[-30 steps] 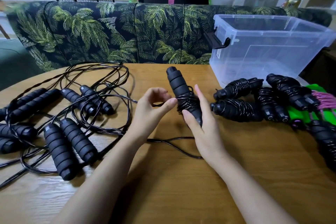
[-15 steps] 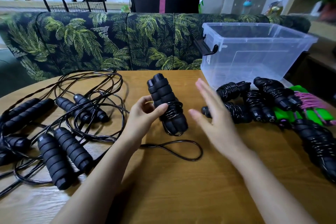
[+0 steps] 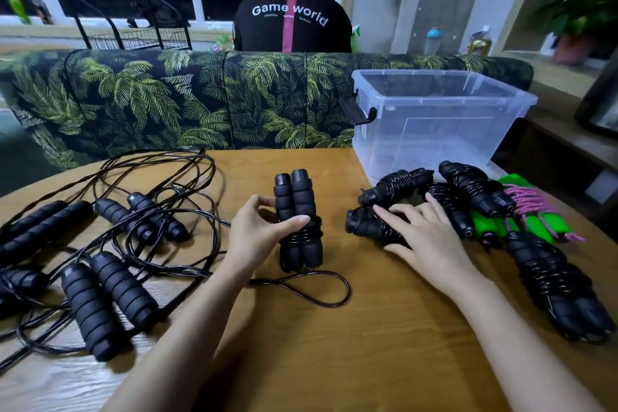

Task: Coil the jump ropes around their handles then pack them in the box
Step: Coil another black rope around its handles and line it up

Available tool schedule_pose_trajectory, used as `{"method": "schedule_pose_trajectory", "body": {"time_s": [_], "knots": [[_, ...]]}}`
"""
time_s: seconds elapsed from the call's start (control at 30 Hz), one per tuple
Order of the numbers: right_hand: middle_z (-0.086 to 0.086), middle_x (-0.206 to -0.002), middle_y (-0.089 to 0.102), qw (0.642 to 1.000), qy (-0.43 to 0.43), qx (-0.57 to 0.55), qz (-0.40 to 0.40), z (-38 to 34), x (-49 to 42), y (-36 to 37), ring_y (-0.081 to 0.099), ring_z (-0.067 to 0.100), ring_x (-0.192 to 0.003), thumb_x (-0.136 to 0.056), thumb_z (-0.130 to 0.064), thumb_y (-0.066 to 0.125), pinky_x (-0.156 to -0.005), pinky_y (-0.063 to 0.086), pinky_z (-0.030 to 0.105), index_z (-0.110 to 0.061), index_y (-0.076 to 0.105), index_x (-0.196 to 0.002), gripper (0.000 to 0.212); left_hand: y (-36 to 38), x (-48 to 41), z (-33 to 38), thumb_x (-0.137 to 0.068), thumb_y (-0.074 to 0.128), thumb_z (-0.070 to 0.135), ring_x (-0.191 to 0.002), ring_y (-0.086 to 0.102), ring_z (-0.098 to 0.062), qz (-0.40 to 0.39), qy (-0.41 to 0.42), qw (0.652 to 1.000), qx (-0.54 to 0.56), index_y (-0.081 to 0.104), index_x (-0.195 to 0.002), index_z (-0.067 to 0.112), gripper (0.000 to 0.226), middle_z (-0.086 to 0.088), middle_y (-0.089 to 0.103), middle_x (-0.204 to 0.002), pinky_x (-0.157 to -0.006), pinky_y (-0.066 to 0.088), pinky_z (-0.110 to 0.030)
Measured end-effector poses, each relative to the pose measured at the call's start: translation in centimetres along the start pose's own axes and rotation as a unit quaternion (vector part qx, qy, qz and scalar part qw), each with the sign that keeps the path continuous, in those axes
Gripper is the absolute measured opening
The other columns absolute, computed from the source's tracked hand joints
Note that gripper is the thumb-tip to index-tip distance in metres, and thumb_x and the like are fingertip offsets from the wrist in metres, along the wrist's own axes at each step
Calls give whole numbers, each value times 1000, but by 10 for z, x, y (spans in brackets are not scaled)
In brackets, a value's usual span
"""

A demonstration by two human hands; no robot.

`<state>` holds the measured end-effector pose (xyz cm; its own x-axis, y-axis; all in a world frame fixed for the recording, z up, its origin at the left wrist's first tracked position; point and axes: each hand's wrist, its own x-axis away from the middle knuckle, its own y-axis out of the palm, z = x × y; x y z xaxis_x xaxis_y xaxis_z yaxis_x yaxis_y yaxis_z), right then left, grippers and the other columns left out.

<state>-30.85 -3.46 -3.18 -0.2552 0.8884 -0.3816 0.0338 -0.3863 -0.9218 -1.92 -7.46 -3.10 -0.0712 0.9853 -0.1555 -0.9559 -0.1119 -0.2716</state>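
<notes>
Mid-coil: the left hand [image 3: 264, 231] grips the paired handles [image 3: 301, 197], the right hand [image 3: 424, 234] rests flat on a wound bundle [image 3: 364, 226], and the trailing rope [image 3: 327, 291] probably needs winding next.

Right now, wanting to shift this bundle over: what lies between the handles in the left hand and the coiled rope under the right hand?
Only bare table, in the head view; the loose cord loop lies nearer, outside that gap.

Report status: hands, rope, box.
Left hand grips handles, rope part-coiled, tail loose on table. Right hand flat on coiled ropes. Box open, empty.
</notes>
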Motion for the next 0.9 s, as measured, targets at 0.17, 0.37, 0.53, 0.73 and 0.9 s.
{"method": "schedule_pose_trajectory", "body": {"time_s": [0.17,0.37,0.53,0.73,0.9], "knots": [[0,-98,61,996,36,-7,78,-21,-4,10,55,25,-93,-64,-45,88,-104,38,50,-28,69,-122,64,10,2,2,-45,76,79,-75,67,-12,6,39,997,-68,61,-103,34,75,6,72,-77,-80,56,-48],[6,-126,56,996,83,8,41,-26,1,21,56,32,-106,-71,-50,80,-98,46,53,-27,58,-134,71,16,7,7,-56,65,83,-86,67,-4,14,116,982,-149,41,-128,58,79,19,69,-83,-92,49,-47],[3,-127,58,993,118,-3,13,-32,-1,18,56,28,-106,-72,-48,81,-58,55,37,-26,51,-141,78,14,5,3,-55,68,80,-81,67,-1,19,93,990,-109,39,-121,63,74,17,71,-84,-91,49,-51],[1,-141,47,994,97,-50,-8,-56,-9,21,46,26,-122,-83,-50,70,-63,54,32,-29,42,-147,73,15,-2,0,-51,72,78,-84,69,-7,33,53,997,-52,45,-118,59,75,12,73,-87,-91,52,-49],[-10,-155,28,985,113,-108,-67,-45,-8,8,44,20,-126,-92,-46,54,-84,50,34,-41,16,-154,73,15,-7,-2,-50,75,78,-90,70,-14,27,36,998,-33,47,-125,53,83,7,74,-93,-88,54,-49]]}}
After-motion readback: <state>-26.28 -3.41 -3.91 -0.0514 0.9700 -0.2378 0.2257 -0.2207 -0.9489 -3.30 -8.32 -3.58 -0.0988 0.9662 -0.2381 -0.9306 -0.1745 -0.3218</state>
